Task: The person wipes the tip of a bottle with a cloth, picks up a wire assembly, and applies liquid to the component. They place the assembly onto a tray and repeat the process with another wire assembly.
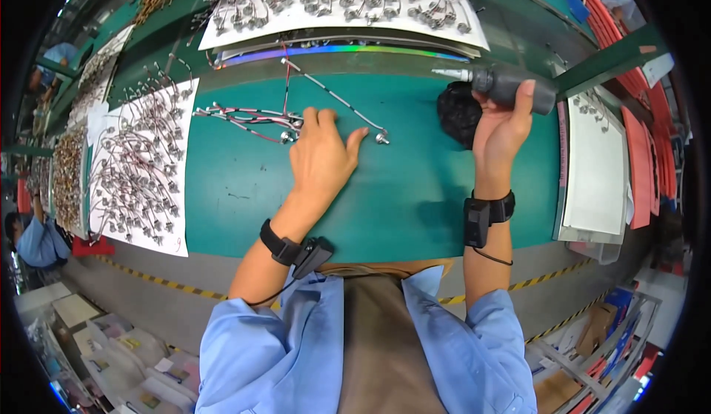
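- Bare worktop point(415, 221) of green under both hands; on top, one lone white wire point(342, 103) with dark bands, just right of the left hand point(323, 151).
- Nearer to the left hand than to the right hand point(503, 129), by a lot.
- Long and thin, on a slant: far end up and to the left, near end down and to the right.
- At the near end, a shiny metal bit point(382, 139), just past the left thumb, not touching.
- Left grip loose and wide, with thumb stuck out from the fingers toward the shiny bit; fingers on or just over the metal ends of a bunch of wires point(255, 120), cannot tell which.
- In that bunch, wires mostly lying sideways, loose ends to the left, metal ends by the fingers.
- Right grip closed around a dark grey bottle point(505, 82), up off the worktop, thumb on the near side.
- Bottle on its side, almost flat across, with white tip point(454, 74) pointing left and a little away from the body.
- From that tip to the shiny bit: left and nearer to the body, well apart.
- Close under the bottle, a black lump point(455, 112), cannot tell of what.
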Demonstrator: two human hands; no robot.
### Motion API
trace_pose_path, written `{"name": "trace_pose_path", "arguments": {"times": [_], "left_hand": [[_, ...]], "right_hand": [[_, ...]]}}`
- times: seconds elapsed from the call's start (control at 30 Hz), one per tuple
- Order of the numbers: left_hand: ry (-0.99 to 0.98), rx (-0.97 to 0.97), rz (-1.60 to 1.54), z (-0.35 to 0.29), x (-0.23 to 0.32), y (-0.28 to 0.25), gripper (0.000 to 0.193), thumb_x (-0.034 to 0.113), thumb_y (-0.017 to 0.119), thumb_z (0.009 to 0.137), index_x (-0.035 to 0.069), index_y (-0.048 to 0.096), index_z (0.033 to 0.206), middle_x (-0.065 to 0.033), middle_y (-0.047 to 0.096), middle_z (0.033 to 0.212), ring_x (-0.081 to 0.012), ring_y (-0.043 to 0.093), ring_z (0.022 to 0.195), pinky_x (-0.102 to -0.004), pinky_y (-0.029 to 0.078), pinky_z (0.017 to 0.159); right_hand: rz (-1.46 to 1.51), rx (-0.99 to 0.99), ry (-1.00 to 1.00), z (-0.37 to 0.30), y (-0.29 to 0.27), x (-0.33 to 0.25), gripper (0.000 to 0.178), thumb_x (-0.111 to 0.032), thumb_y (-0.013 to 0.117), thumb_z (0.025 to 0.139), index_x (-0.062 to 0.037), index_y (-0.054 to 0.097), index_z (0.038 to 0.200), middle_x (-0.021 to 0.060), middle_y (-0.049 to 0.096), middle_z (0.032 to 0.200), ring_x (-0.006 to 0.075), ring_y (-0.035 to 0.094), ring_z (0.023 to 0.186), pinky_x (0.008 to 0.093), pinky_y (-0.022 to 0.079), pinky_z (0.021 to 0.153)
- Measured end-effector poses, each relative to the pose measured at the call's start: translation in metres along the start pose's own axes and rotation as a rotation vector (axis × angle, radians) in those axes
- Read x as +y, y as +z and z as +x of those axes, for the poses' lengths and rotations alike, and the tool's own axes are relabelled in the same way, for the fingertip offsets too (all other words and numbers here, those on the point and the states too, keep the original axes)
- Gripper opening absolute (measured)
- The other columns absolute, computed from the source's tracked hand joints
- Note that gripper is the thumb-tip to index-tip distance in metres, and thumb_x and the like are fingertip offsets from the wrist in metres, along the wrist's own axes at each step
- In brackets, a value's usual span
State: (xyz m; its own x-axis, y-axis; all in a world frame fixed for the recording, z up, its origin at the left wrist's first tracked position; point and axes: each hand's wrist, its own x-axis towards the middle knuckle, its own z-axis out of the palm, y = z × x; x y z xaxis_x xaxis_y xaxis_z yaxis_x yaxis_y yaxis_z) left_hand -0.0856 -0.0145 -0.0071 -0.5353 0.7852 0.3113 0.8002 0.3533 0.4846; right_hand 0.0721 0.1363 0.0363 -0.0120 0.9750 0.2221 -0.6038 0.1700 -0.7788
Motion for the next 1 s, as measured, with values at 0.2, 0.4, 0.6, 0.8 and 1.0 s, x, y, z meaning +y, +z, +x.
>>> {"name": "trace_pose_path", "arguments": {"times": [0.2,0.4,0.6,0.8,1.0], "left_hand": [[0.084,-0.129,-0.003,-0.007,0.017,0.011,0.035,0.027,0.069,0.072,-0.002,0.054,0.084,-0.0155,0.051,0.083,-0.0324,0.057,0.063,-0.0396,0.046,0.05],[0.187,-0.061,-0.259,-0.007,-0.004,0.028,0.025,0.017,0.067,0.076,-0.003,0.055,0.087,-0.0155,0.055,0.083,-0.0249,0.061,0.062,-0.0322,0.046,0.047],[-0.378,-0.311,-1.069,0.008,-0.003,-0.006,0.015,0.001,0.06,0.08,-0.004,0.055,0.093,-0.0133,0.059,0.093,-0.0169,0.063,0.068,-0.0247,0.048,0.052],[-0.318,-0.241,-1.454,0.003,0.003,-0.013,0.015,-0.007,0.055,0.081,-0.005,0.054,0.097,-0.0145,0.058,0.1,-0.019,0.064,0.074,-0.0243,0.052,0.058],[-0.264,-0.225,-1.509,0.002,0.001,-0.011,0.017,-0.009,0.055,0.08,-0.006,0.053,0.097,-0.0167,0.057,0.101,-0.022,0.064,0.078,-0.0256,0.054,0.061]], "right_hand": [[-0.024,-0.205,0.055,-0.011,0.021,0.0,0.033,-0.037,0.047,0.09,-0.0044,0.052,0.093,0.006,0.055,0.08,0.0112,0.044,0.061,0.0279,0.041,0.057],[-0.032,-0.287,0.103,-0.018,0.013,0.017,0.038,-0.039,0.046,0.09,-0.0038,0.048,0.106,0.012,0.056,0.094,0.0111,0.042,0.062,0.0264,0.039,0.057],[-0.134,-0.318,0.093,-0.032,0.001,0.012,0.055,-0.046,0.05,0.086,-0.0034,0.039,0.119,0.0169,0.053,0.107,0.0159,0.05,0.076,0.0282,0.042,0.064],[-0.275,-0.323,-0.139,-0.049,0.008,0.007,0.072,-0.056,0.053,0.08,-0.0015,0.036,0.123,0.0171,0.05,0.111,0.0242,0.052,0.099,0.0347,0.042,0.086],[-0.419,-0.324,-0.271,-0.056,0.004,0.004,0.081,-0.062,0.053,0.076,0.0001,0.035,0.125,0.0157,0.046,0.114,0.029,0.047,0.109,0.0411,0.033,0.099]]}}
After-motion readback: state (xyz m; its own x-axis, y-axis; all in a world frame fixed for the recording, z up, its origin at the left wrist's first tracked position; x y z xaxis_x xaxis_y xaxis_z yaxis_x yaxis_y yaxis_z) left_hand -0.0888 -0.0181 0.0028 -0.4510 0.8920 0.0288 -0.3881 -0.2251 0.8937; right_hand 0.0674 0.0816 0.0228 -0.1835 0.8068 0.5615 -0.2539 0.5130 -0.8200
